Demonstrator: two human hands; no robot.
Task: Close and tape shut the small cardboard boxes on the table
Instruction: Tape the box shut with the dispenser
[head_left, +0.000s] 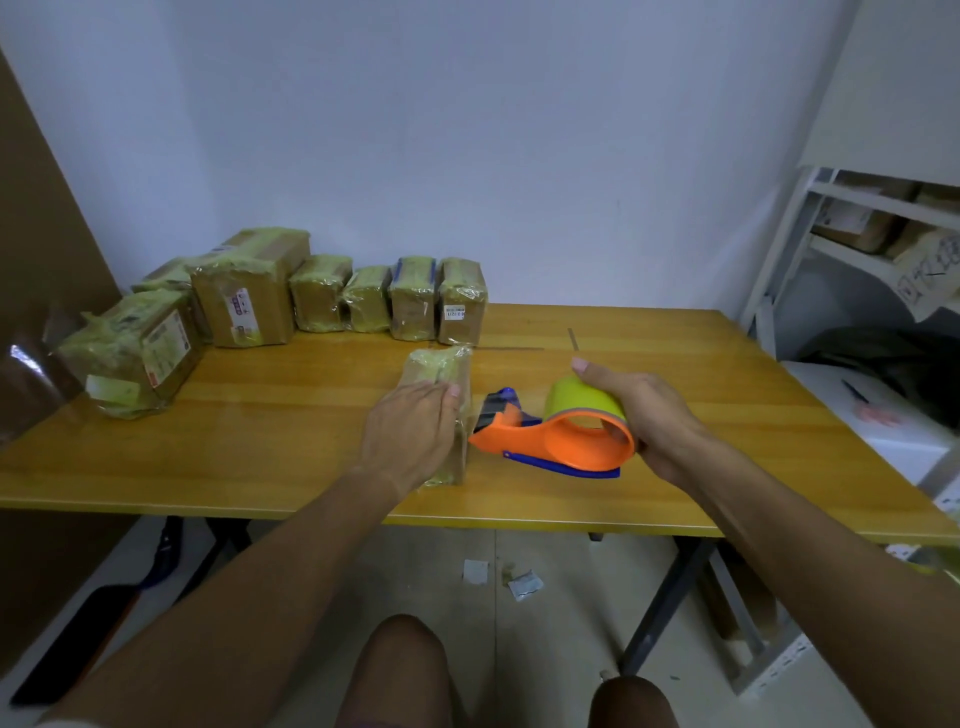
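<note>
A small cardboard box (441, 366), wrapped in yellowish clear tape, lies near the middle of the wooden table (270, 436). My left hand (413, 431) lies flat on top of it, fingers straight, pressing down. Just right of the box my right hand (644, 415) grips an orange tape dispenser (524, 434) with a blue blade guard and a yellow-green tape roll (584, 405). The dispenser's cutter end points at the box's right side and sits close to it. Whether tape runs from cutter to box is unclear.
Several taped boxes (410, 299) stand in a row along the back left of the table, with larger ones (244, 296) further left. A white shelf rack (852, 244) with parcels stands at the right. Paper scraps (524, 584) lie on the floor below.
</note>
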